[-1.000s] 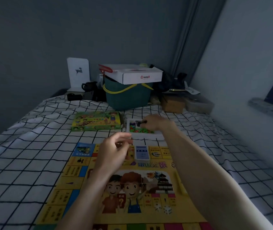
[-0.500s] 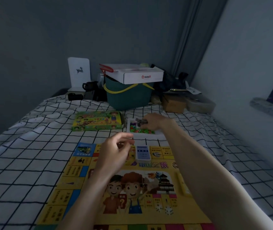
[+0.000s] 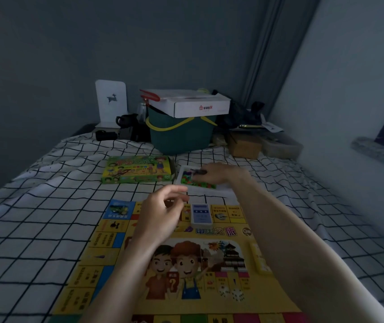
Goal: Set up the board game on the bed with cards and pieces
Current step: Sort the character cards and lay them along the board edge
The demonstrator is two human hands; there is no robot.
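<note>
A yellow game board (image 3: 139, 264) lies flat on the checked bedsheet (image 3: 35, 217), filling the lower middle of the view. On its far edge, at about 12 o'clock from the board's centre picture, sits a small blue-and-white deck of cards (image 3: 201, 213). Two white dice (image 3: 231, 294) rest on the board toward 5 o'clock, and a yellow stack (image 3: 257, 259), partly hidden by the right forearm, lies at about 3 o'clock.

The left hand (image 3: 160, 215) hovers above the board's far edge, just beside the cards at their 9 o'clock. Its fingers are loosely curled with thumb and forefinger close together; whether they pinch something small cannot be told in the dim light.

The right hand (image 3: 219, 174) reaches past the board to a white tray (image 3: 184, 173) of green, red and purple pieces, lying on the sheet at 12 o'clock from the cards. Its fingertips are bent down into the tray at a dark piece (image 3: 197, 171); whether they grip it or only touch it is unclear.

At 9 o'clock from the tray, just beside it, lies the green game box (image 3: 137, 169). Farther back at 12 o'clock stands a dark green basket (image 3: 181, 136) with a yellow handle, a white carton (image 3: 191, 103) on top. A white stand with a deer figure (image 3: 110, 101) is at 11 o'clock against the wall.
</note>
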